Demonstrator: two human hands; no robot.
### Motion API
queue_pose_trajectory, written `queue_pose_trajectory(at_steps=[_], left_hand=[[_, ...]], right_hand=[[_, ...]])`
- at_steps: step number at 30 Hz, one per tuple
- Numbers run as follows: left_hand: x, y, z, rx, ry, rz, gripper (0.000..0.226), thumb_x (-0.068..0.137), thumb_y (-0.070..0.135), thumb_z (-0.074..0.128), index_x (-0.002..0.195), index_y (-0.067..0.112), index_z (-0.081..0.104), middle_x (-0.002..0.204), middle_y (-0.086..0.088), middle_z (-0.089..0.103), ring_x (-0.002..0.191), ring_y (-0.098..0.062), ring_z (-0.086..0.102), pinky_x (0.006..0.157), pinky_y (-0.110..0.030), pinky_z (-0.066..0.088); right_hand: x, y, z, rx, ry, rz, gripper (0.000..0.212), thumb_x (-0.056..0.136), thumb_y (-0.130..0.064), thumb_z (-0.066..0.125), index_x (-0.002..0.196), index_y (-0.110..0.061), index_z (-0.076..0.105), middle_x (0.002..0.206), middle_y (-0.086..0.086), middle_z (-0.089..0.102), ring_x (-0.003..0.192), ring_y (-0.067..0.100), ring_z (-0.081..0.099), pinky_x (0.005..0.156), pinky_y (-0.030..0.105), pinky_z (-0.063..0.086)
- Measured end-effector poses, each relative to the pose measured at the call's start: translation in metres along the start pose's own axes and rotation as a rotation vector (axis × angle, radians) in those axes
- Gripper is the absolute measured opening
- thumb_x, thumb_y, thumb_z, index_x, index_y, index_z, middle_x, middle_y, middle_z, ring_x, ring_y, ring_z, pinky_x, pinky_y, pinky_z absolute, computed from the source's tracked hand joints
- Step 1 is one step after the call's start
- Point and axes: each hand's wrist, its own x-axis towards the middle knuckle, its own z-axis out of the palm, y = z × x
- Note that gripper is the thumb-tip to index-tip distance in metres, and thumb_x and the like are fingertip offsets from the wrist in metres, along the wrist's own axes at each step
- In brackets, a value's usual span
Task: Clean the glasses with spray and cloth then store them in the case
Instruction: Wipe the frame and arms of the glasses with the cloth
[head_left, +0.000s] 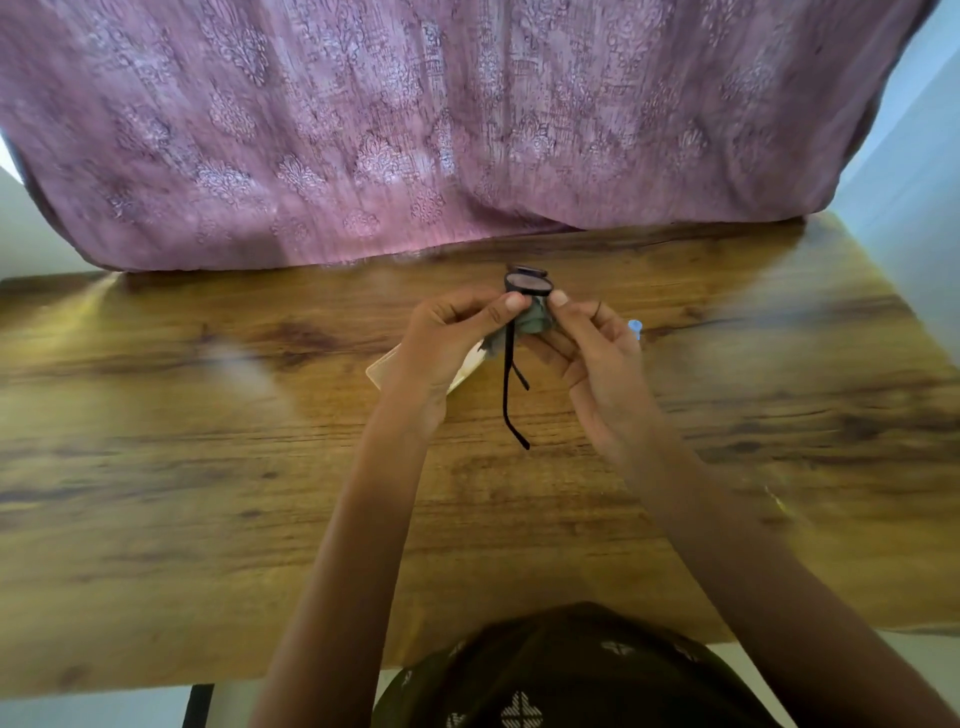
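Note:
Black-framed glasses (527, 283) are held up above the middle of the wooden table (208, 441), lenses away from me and temples hanging down toward me. My left hand (447, 343) pinches the frame from the left. My right hand (597, 364) holds a grey-green cloth (535, 322) against the lower part of the glasses, thumb on top. A pale, flat case (387, 370) lies on the table under my left hand, mostly hidden. A small blue cap of the spray bottle (635, 327) peeks out behind my right hand.
A mauve patterned fabric (415, 130) hangs along the table's far edge. The table's right edge runs beside a pale wall. My dark patterned clothing (571, 675) is at the near edge, with a black table leg (197, 706) at lower left.

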Motion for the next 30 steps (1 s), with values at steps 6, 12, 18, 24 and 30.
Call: queue_pose_trajectory(at_steps=[6, 12, 18, 24, 30], left_hand=[[0.000, -0.005, 0.002, 0.006, 0.037, -0.003, 0.023, 0.086, 0.022, 0.070, 0.103, 0.007, 0.074, 0.102, -0.016, 0.074, 0.089, -0.020, 0.066, 0.076, -0.030, 0.050], [0.001, -0.007, 0.004, -0.019, 0.087, -0.013, 0.030, 0.083, 0.021, 0.072, 0.103, -0.002, 0.072, 0.095, -0.015, 0.072, 0.069, -0.007, 0.065, 0.060, -0.017, 0.048], [0.002, -0.007, 0.006, -0.009, 0.088, -0.007, 0.035, 0.080, 0.022, 0.072, 0.101, -0.006, 0.069, 0.109, -0.026, 0.067, 0.091, -0.023, 0.065, 0.080, -0.036, 0.053], [0.004, -0.006, 0.007, 0.016, 0.087, -0.014, 0.025, 0.085, 0.019, 0.071, 0.093, -0.005, 0.069, 0.092, -0.020, 0.068, 0.085, -0.024, 0.063, 0.078, -0.036, 0.052], [0.007, -0.004, 0.007, 0.007, 0.075, -0.046, 0.023, 0.082, 0.023, 0.075, 0.089, 0.001, 0.071, 0.087, -0.013, 0.069, 0.082, -0.024, 0.065, 0.080, -0.041, 0.053]], right_hand=[[-0.006, 0.004, 0.005, 0.080, 0.000, 0.029, 0.007, 0.092, -0.013, 0.064, 0.089, -0.007, 0.061, 0.099, 0.010, 0.074, 0.096, 0.021, 0.071, 0.080, 0.027, 0.057], [-0.008, 0.005, 0.006, 0.106, 0.015, 0.058, 0.022, 0.098, -0.024, 0.056, 0.092, -0.008, 0.069, 0.101, 0.011, 0.073, 0.099, 0.022, 0.070, 0.084, 0.031, 0.057], [-0.003, 0.000, 0.009, 0.039, -0.066, 0.110, 0.043, 0.084, -0.020, 0.067, 0.121, -0.002, 0.055, 0.099, 0.005, 0.070, 0.089, 0.016, 0.069, 0.075, 0.027, 0.057], [0.003, -0.007, 0.007, -0.099, -0.168, 0.169, 0.041, 0.085, -0.025, 0.062, 0.117, 0.001, 0.060, 0.098, 0.006, 0.069, 0.092, 0.015, 0.068, 0.088, 0.029, 0.056], [0.009, -0.007, 0.004, -0.156, -0.204, 0.181, 0.024, 0.080, -0.019, 0.067, 0.101, -0.007, 0.064, 0.094, 0.011, 0.062, 0.087, 0.013, 0.069, 0.086, 0.029, 0.057]])
